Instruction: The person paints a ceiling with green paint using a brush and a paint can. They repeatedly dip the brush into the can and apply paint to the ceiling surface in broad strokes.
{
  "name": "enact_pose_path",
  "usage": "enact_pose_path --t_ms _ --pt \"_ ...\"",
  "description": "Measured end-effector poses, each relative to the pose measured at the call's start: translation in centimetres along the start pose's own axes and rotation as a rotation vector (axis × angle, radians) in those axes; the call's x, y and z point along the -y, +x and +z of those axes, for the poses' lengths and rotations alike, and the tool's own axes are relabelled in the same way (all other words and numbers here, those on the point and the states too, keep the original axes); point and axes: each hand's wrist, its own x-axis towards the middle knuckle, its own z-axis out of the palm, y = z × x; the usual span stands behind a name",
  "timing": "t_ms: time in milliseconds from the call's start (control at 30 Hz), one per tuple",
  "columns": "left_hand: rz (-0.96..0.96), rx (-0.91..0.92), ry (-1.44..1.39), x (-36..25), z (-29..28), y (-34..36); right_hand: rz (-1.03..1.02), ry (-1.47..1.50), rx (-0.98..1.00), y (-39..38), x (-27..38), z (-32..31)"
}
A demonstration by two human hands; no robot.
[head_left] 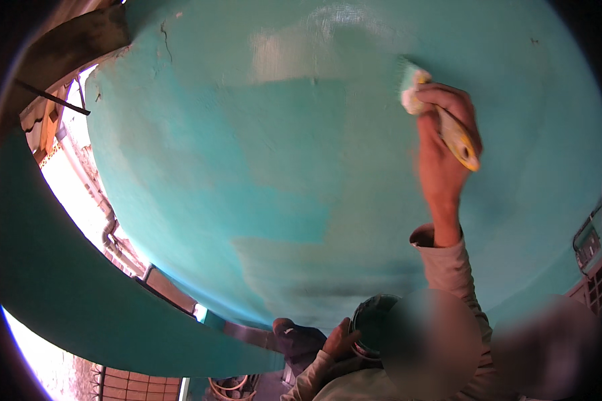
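Two hands are at work under a turquoise ceiling (301, 154). High up, the right hand (445, 144) has its fingers wrapped tight round the yellow handle of a brush (441, 113), whose pale, paint-loaded bristles press flat against the ceiling; the arm is stretched nearly straight, apparently so the bristles can reach overhead. Low in the view, the left hand (341, 341) has its fingers curled on the rim of a round, dark paint can (374, 324), held close to the chest, probably to keep it level and handy for dipping. The plaster looks rough and slightly grainy, with a thin crack near the upper left and patches of differing tone: glossier, deeper bands beside duller, paler ones, which suggests wet paint next to drier. A curved turquoise beam (67, 294) sweeps across the lower left, with bright daylight and a brick wall (140, 384) beyond it.
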Motion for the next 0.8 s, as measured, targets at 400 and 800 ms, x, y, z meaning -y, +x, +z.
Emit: enact_pose_path --t_ms 400,800 --pt "0.043 0.018 0.01 4.4 1.1 0.6 0.937 0.242 1.101 -9.9 1.6 -14.7" --pt "-0.023 0.017 -0.069 2.4 0.8 0.7 1.06 0.341 1.693 -31.2 0.9 -19.1"
